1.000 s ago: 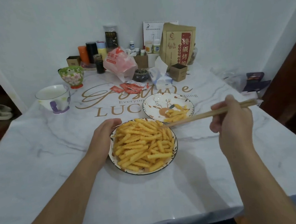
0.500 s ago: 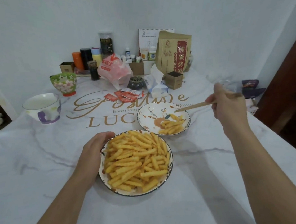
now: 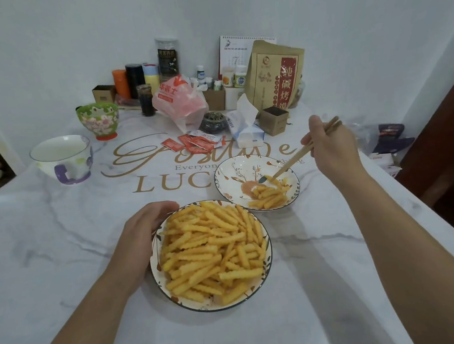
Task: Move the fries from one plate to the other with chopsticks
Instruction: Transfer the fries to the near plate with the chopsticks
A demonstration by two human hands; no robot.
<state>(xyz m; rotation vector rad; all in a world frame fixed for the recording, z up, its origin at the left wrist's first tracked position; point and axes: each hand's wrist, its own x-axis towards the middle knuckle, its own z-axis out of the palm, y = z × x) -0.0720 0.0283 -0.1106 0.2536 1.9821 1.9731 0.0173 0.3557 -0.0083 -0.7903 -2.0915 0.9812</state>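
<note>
Lower centre, the full plate [image 3: 155, 273] carries most of the fries [image 3: 214, 252], and the left hand [image 3: 143, 235] cups its rim to steady it. Further up, right of centre, the right hand [image 3: 329, 148] grips 2 chopsticks [image 3: 300, 153], tips down among the few fries in the far plate [image 3: 227, 183]. Best now: part the tips gently, lift straight up.
</note>
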